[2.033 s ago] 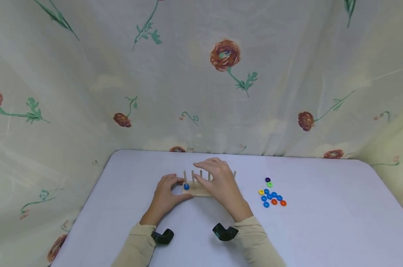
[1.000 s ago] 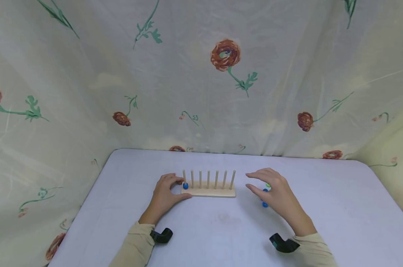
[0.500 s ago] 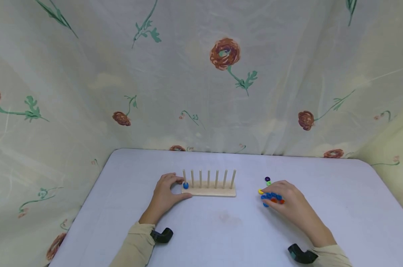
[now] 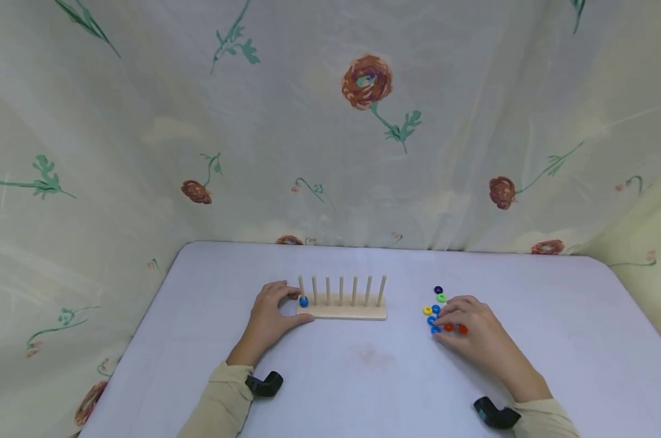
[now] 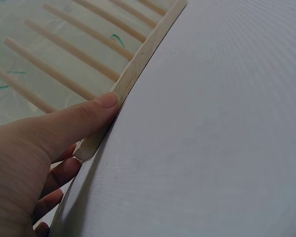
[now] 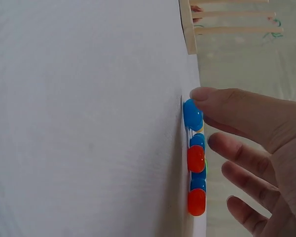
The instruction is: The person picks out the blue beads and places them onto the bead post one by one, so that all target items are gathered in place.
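A wooden peg board (image 4: 341,313) with several upright pegs stands mid-table, a blue ring bead (image 4: 304,302) low on its leftmost peg. My left hand (image 4: 270,313) grips the board's left end; in the left wrist view the thumb (image 5: 107,100) presses the front edge while the fingers curl round the end. At the right, my right hand (image 4: 475,328) is low over loose ring beads. Its thumb and index finger pinch the nearest blue ring bead (image 6: 192,114), which sits at the table surface. The index fingertip is mostly hidden behind the thumb in the right wrist view.
Around the right hand lie a yellow ring bead (image 4: 427,311), a light green one (image 4: 441,298), a dark purple one (image 4: 438,290), two orange-red ones (image 6: 196,202) and other blue ones. A flowered curtain (image 4: 440,152) hangs behind the white table (image 4: 243,264).
My right hand has moved from above the peg board rightward and down to the loose beads, its thumb and finger closing on a blue one. The left hand stays at the board's end.
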Demonstrator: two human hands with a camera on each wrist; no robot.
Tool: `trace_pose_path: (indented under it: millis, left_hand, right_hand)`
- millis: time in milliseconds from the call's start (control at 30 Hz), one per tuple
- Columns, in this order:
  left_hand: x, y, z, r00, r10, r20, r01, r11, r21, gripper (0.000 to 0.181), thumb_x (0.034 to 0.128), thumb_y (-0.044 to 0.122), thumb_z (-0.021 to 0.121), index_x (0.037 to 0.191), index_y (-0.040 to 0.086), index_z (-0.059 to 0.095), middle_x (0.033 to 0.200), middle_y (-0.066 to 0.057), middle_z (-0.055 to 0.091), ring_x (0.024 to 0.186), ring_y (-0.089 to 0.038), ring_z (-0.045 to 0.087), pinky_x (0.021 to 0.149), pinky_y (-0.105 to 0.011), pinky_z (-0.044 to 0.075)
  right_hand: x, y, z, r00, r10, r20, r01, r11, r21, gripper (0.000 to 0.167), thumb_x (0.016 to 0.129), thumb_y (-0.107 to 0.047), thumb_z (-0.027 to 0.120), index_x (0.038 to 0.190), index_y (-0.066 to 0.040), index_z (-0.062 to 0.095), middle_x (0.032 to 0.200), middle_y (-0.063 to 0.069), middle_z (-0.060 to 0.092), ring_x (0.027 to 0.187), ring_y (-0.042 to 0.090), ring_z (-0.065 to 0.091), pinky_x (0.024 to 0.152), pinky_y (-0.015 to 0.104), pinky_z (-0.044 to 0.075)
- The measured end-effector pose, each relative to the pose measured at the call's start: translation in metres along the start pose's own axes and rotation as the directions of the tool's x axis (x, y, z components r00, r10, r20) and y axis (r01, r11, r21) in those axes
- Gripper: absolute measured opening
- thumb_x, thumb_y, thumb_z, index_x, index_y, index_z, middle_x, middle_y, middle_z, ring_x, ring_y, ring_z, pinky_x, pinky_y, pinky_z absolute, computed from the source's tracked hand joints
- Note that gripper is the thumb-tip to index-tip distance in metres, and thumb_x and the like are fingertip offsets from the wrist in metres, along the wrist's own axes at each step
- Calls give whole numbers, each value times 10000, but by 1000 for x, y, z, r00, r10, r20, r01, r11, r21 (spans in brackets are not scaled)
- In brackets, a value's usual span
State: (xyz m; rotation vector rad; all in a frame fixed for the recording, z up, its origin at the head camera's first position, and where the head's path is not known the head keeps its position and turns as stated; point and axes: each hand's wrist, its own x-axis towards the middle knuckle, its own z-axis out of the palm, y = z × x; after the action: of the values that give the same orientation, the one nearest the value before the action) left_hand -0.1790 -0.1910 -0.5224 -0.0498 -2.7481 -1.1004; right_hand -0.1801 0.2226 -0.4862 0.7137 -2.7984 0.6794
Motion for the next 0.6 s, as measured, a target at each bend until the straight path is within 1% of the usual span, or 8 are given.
trace_pose_path:
  millis: [167, 267, 367, 500, 600]
  left_hand:
    - [0, 0, -1, 1000, -9, 6, 10, 1000, -10, 586, 702, 373, 960, 1196, 143, 747, 1438, -137, 614, 1426, -334, 481, 1204, -564, 394]
    - [0, 0, -1, 1000, -6, 5, 6, 1000, -16, 580, 703, 368, 961, 1195, 145, 749, 1432, -131, 621, 1429, -328, 479, 1199, -565, 398]
    - [0, 0, -1, 1000, -6, 3, 6, 1000, -11, 583, 700, 368, 962, 1196, 145, 749, 1436, -136, 617, 1425, -331, 482, 1192, -568, 405]
    - [0, 0, -1, 1000, 0, -1, 0, 1000, 0, 586, 697, 367, 964, 1193, 139, 750, 1428, -143, 620, 1412, -338, 492, 1185, -568, 412]
    - [0, 1, -1, 1000, 1, -2, -1, 1000, 0, 586, 697, 365, 964, 1192, 135, 750, 1425, -144, 621, 1407, -342, 495, 1182, -573, 413]
  right_hand:
    - [0, 0, 2, 999, 37, 16, -36, 999, -12, 175, 763, -211, 927, 910, -185, 836, 1065, 25, 697, 1146, 275, 569, 987, 577, 494]
    - [-1, 0, 3, 998, 57, 31, -56, 998, -11, 158, 778, -218, 917, 908, -193, 833, 1081, 32, 676, 1152, 277, 557, 994, 578, 504]
    - [-1, 1, 4, 998, 58, 30, -57, 998, -9, 145, 781, -200, 913, 900, -193, 830, 1078, 33, 670, 1141, 274, 561, 986, 565, 518]
    - [-1, 2, 5, 999, 38, 8, -38, 999, -4, 142, 774, -171, 915, 880, -192, 823, 1060, 26, 671, 1112, 260, 575, 965, 538, 534]
    - [-2, 1, 4, 999, 45, 5, -45, 999, 3, 135, 785, -170, 906, 881, -193, 814, 1070, 25, 675, 1106, 259, 587, 970, 537, 541]
